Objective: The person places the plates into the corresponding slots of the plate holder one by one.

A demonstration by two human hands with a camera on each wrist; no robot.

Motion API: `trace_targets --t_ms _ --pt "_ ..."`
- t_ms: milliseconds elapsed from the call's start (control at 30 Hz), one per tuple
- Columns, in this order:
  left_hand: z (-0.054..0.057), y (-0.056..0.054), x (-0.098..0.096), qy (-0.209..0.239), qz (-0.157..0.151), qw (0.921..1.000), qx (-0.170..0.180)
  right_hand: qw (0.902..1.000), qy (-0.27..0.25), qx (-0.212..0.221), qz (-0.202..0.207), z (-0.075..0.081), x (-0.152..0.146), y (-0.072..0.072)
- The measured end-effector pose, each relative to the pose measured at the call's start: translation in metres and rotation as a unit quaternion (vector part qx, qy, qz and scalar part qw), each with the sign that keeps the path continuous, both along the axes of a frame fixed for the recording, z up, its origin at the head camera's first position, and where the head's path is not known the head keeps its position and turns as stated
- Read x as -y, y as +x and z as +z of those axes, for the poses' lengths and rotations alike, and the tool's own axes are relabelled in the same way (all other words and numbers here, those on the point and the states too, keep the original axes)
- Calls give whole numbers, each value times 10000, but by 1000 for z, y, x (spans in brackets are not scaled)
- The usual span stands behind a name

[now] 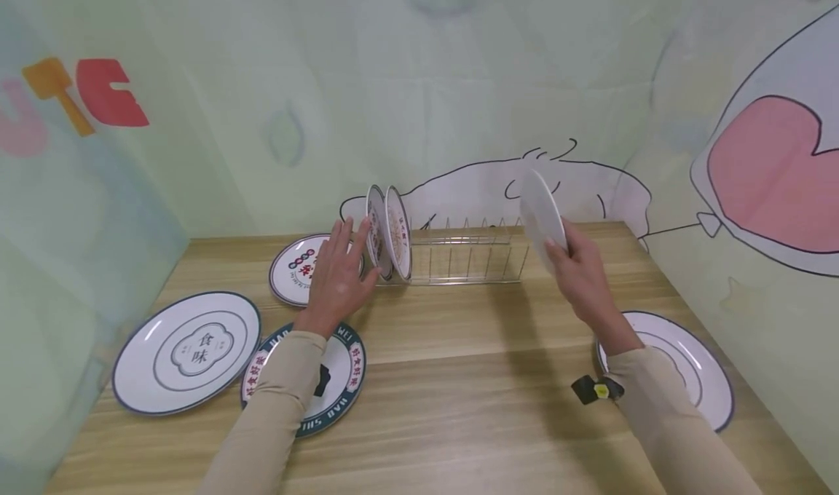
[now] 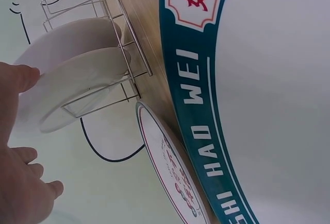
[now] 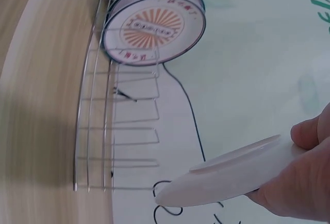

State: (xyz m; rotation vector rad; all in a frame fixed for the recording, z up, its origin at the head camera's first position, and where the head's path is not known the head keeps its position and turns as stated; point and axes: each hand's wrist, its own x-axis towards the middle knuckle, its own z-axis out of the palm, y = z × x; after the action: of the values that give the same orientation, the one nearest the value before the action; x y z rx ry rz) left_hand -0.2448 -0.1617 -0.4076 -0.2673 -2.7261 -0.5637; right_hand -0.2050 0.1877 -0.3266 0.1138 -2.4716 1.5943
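My right hand [image 1: 583, 280] pinches a white plate [image 1: 542, 218] by its edge, thumb on one face. The plate is upright and raised near the right end of a wire dish rack [image 1: 468, 262]. Two patterned plates stand on edge at the rack's left end, one with an orange sunburst [image 3: 154, 28]. My left hand [image 1: 341, 273] is beside them with its fingers extended. In the left wrist view, its thumb [image 2: 26, 77] is at the rim of these plates; whether it presses on them I cannot tell.
On the wooden table [image 1: 452, 408] lie a large white plate [image 1: 151, 364] at left, a green-rimmed plate [image 1: 354, 367] under the left forearm, and a plate [image 1: 288, 273] behind the left hand. Another plate [image 1: 711, 378] lies partly beneath the right forearm. A printed cloth [image 1: 262, 80] hangs behind.
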Motion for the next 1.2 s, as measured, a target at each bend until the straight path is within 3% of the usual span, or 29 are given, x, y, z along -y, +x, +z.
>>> trace_targets --t_ms 233,400,733,1200 --pt "6 0 1 -23 40 10000 48 9983 -494 85 292 13 25 1" --pt "5 0 1 -64 62 9999 89 9955 -747 240 526 13 44 1" --pt "0 1 0 -43 58 10000 32 9855 -1381 335 926 3 77 7" --pt "-2 2 -3 -177 38 9998 -36 9756 -1839 665 997 -28 111 14"
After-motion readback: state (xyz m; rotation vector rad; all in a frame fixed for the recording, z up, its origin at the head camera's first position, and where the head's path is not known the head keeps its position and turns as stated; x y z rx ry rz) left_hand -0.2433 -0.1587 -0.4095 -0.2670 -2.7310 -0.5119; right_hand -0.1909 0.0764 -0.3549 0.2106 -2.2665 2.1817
